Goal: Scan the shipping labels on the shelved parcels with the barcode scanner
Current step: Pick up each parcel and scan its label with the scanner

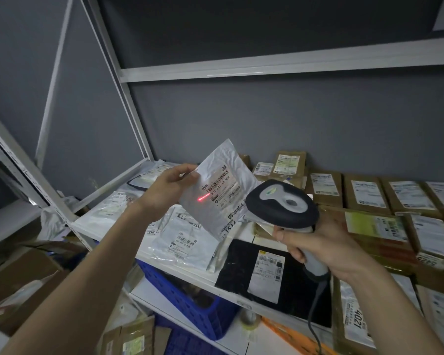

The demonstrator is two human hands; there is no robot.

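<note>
Landmark: white shelf (190, 274). Left hand (170, 189) raised above its left half, fingers curled, pinching the left edge of a grey poly mailer (217, 190), held tilted, off the shelf. Red scan line (203, 198) falls on the mailer just left of its shipping label (224, 192). Right of the mailer, above the shelf's middle: barcode scanner (282, 204), right hand (326, 248) wrapped round its handle. Brown boxes (364, 193) fill the shelf's right half.
</note>
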